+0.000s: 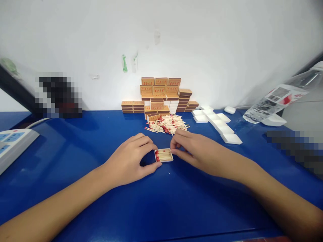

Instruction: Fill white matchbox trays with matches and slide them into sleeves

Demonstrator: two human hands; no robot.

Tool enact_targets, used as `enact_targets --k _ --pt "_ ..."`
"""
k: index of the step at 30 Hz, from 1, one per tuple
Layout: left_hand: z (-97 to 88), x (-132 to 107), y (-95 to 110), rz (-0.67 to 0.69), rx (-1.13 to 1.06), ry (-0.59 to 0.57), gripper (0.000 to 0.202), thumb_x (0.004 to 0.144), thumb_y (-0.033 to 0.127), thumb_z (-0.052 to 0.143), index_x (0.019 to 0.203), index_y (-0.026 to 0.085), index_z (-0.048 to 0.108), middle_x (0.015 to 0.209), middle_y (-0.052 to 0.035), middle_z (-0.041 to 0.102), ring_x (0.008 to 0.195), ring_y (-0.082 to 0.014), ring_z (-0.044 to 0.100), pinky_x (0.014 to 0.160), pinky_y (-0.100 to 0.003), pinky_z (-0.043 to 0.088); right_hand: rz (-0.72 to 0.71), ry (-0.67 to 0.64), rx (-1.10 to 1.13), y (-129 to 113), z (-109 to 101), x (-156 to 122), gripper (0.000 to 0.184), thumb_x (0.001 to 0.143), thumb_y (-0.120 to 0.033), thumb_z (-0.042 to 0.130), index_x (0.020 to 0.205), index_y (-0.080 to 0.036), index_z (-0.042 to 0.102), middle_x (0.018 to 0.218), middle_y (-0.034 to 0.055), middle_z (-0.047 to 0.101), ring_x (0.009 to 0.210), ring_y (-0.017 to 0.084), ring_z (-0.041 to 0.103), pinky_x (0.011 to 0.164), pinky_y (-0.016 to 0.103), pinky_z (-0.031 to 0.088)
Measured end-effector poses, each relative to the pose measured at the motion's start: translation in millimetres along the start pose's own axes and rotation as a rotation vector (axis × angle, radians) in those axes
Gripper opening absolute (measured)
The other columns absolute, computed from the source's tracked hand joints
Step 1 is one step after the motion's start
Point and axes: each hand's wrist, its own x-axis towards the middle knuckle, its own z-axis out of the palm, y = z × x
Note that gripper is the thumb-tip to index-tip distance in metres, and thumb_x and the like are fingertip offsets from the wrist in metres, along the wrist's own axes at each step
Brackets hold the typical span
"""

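A white matchbox tray lies on the blue table in front of me, with red-headed matches in it, their heads mostly at the left end. My left hand grips the tray's left end between thumb and fingers. At the tray's right end, my right hand is closed in a pinch. A thin pale match tip shows just above its fingers; the rest of that match is hidden. Just behind the hands is a loose pile of matches.
Yellow-brown matchboxes stand stacked against the wall. Empty white trays lie to the right of the pile. A clear plastic bottle leans at the right. A power strip sits at the left edge. A tiny splinter lies near the tray.
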Motion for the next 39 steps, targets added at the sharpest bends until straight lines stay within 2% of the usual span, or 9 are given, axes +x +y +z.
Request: enact_targets --k 8,12,20,24,27,28,32,39 --pt "1.0 0.5 -1.7 0.013 -0.008 0.009 0.025 0.095 0.035 0.074 0.110 0.015 0.072 0.107 -0.0085 0.072 0.101 -0.0252 0.064 0.094 -0.044 0.056 -0.060 -0.009 -0.065 -13.1 13.2 -0.5 0.014 0.109 -0.023 0.051 0.100 -0.018 0.061 0.105 0.0070 0.062 0.081 0.020 0.062 0.074 0.035 0.048" --pt "1.0 1.2 -1.0 0.015 -0.007 0.012 0.023 0.095 0.034 0.074 0.109 0.016 0.072 0.107 -0.0082 0.073 0.100 -0.0253 0.064 0.094 -0.044 0.056 -0.066 -0.023 -0.045 -14.0 13.4 -1.6 0.015 0.109 -0.022 0.051 0.101 -0.017 0.062 0.105 0.0067 0.062 0.081 0.020 0.062 0.075 0.036 0.049" --pt "-0.4 0.3 0.6 0.011 -0.005 0.002 0.026 0.095 0.036 0.074 0.113 0.017 0.072 0.107 -0.0083 0.073 0.102 -0.0255 0.064 0.094 -0.044 0.056 -0.059 0.056 -0.003 -6.0 7.1 -0.7 0.011 0.106 -0.021 0.054 0.103 -0.020 0.065 0.107 0.0055 0.063 0.081 0.017 0.061 0.071 0.031 0.046" --pt "-0.9 1.3 0.2 -0.002 -0.008 -0.002 0.026 0.096 0.037 0.073 0.113 0.017 0.073 0.107 -0.0081 0.073 0.101 -0.0255 0.064 0.093 -0.044 0.057 -0.032 0.162 -0.046 14.2 -3.5 -0.4 0.013 0.104 -0.021 0.055 0.099 -0.020 0.067 0.100 0.0051 0.064 0.079 0.017 0.060 0.070 0.031 0.044" --pt "-1.0 0.8 -0.2 -0.007 0.000 -0.002 0.027 0.096 0.038 0.074 0.114 0.018 0.073 0.108 -0.0085 0.073 0.101 -0.0256 0.064 0.094 -0.045 0.056 0.013 0.274 -0.154 43.9 -11.8 0.3 0.012 0.100 -0.022 0.056 0.098 -0.020 0.068 0.094 0.0062 0.064 0.080 0.020 0.060 0.072 0.032 0.044" --pt "-0.9 0.5 -0.3 -0.007 0.002 -0.005 0.027 0.096 0.038 0.074 0.114 0.018 0.073 0.108 -0.0086 0.073 0.101 -0.0256 0.064 0.095 -0.045 0.056 0.029 0.274 -0.188 54.2 -13.4 0.9 0.012 0.099 -0.024 0.057 0.098 -0.020 0.068 0.094 0.0071 0.064 0.080 0.020 0.059 0.071 0.033 0.043" --pt "-0.9 0.1 -0.2 -0.003 -0.002 -0.016 0.028 0.096 0.038 0.073 0.115 0.018 0.073 0.108 -0.0086 0.073 0.101 -0.0255 0.064 0.095 -0.045 0.056 0.095 0.192 -0.158 80.4 -11.9 5.7 0.015 0.098 -0.030 0.059 0.097 -0.021 0.071 0.094 0.0082 0.065 0.083 0.023 0.060 0.072 0.034 0.043" --pt "-2.1 1.5 0.6 -0.004 0.008 -0.010 0.030 0.096 0.039 0.073 0.116 0.017 0.073 0.108 -0.0090 0.073 0.101 -0.0262 0.064 0.095 -0.046 0.056 0.114 0.064 -0.086 75.5 -7.6 5.7 0.020 0.104 -0.030 0.049 0.091 -0.020 0.061 0.095 0.0075 0.061 0.080 0.020 0.057 0.074 0.035 0.045"
